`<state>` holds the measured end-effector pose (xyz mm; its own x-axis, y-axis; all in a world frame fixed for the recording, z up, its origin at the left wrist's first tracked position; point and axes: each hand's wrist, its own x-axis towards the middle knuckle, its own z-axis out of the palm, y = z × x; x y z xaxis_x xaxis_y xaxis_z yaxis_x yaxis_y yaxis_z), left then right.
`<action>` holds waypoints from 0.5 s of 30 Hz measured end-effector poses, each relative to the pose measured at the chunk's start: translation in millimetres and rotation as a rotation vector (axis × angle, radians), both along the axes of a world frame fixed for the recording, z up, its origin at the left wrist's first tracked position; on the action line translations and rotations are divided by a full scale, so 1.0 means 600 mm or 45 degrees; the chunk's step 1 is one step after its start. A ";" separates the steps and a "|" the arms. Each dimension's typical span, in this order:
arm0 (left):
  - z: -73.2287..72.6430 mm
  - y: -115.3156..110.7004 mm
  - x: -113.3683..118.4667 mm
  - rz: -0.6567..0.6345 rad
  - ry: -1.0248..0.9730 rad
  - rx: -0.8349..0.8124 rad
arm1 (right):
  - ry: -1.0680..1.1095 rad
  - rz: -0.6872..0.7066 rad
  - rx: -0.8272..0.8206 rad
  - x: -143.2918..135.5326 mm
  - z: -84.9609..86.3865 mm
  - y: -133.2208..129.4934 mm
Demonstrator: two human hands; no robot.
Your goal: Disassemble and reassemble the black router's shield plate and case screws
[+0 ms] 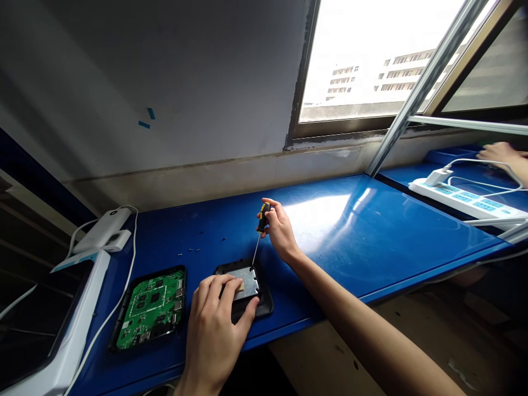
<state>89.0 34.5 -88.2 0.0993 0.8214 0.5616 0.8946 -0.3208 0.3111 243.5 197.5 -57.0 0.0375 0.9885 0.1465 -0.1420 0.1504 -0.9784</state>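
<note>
My right hand [277, 228] is closed around the yellow and black handle of a screwdriver [263, 220]. Its thin shaft slants down, and the tip meets the far right corner of a grey metal plate [248, 281]. That plate lies in a black plastic casing [267, 305] near the table's front edge. My left hand [218, 316] grips the casing from the near left, fingers over the plate and thumb by its near edge. A small tan pad [240, 287] shows beside my fingertips. To the left, a green circuit board [152, 302] sits in another black shell.
Several small screws [191, 250] are scattered on the blue table [330, 247]. At left stand a white-framed device [78, 297], a white box [101, 228] and a cable [131, 264]. A power strip [466, 201] and another person's hand [501, 152] are at right, beyond a metal post [396, 132].
</note>
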 end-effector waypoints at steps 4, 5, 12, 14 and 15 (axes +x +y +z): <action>0.000 0.001 0.002 0.011 0.031 0.004 | -0.003 -0.007 0.009 0.001 -0.001 0.001; 0.000 0.001 0.003 0.013 0.045 -0.003 | -0.007 -0.012 0.011 0.001 -0.001 0.001; -0.006 0.001 0.002 0.004 0.149 -0.108 | -0.040 -0.018 0.019 0.002 -0.001 0.004; -0.004 0.003 0.003 -0.002 0.171 -0.165 | -0.040 -0.015 0.023 0.003 -0.002 0.004; -0.003 0.005 0.003 -0.001 0.180 -0.194 | -0.039 -0.015 0.025 0.003 -0.003 0.004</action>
<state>90.8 37.3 -90.1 0.1692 0.8956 0.4115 0.9326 -0.2806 0.2271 245.0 200.1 -58.5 0.0440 0.9850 0.1671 -0.1098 0.1711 -0.9791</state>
